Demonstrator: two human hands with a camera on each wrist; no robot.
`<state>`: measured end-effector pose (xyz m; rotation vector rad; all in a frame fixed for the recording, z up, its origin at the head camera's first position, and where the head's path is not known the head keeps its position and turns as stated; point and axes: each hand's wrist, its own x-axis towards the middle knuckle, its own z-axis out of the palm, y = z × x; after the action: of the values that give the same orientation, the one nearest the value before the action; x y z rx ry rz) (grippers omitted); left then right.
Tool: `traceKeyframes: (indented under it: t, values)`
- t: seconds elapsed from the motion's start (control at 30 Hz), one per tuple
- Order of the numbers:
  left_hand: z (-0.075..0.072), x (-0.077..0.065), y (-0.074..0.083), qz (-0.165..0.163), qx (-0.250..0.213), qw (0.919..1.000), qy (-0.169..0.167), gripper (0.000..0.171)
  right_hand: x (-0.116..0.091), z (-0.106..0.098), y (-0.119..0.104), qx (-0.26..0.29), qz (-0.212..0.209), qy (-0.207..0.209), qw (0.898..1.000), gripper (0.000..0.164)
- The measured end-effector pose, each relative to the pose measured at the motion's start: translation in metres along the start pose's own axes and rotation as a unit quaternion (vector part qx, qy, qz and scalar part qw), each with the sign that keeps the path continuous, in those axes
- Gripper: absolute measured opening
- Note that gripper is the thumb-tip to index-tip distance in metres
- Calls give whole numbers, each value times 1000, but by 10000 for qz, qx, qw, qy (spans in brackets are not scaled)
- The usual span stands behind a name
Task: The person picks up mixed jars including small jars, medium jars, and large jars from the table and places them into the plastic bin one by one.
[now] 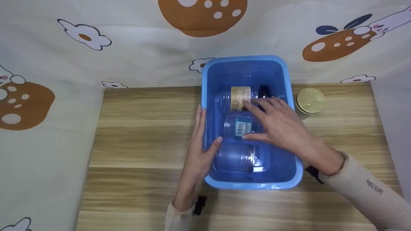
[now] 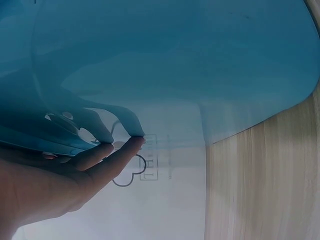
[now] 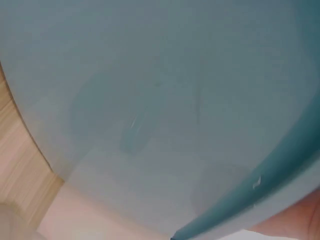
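With fingers and thumb spread, the right grip (image 1: 278, 124) is the nearer to the blue-labelled jar (image 1: 242, 127), lying sideways beneath its fingertips in the tub (image 1: 250, 185), whose side the left grip (image 1: 199, 155) touches straight-fingered.

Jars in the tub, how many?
3: beige-labelled jar at the far end, blue-labelled jar in the middle, third jar, near end. The right hand may hide more.

Jar label (image 1: 238, 96) print too small to read; right sleeve (image 1: 369, 192) edge-cropped.
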<state>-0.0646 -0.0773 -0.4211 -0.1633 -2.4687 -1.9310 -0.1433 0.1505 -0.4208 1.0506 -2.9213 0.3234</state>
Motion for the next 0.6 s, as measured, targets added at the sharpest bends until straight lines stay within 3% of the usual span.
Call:
traceKeyframes:
  t: [0.4, 0.6]
  values:
    - [-3, -3, 0, 12, -7, 9999, 103, 72, 2, -4, 2, 381, -441, -162, 9982, 91]
    - [-3, -5, -2, 148, 11, 9997, 194, 69, 1, -7, 8, 539, -791, -18, 9954, 84]
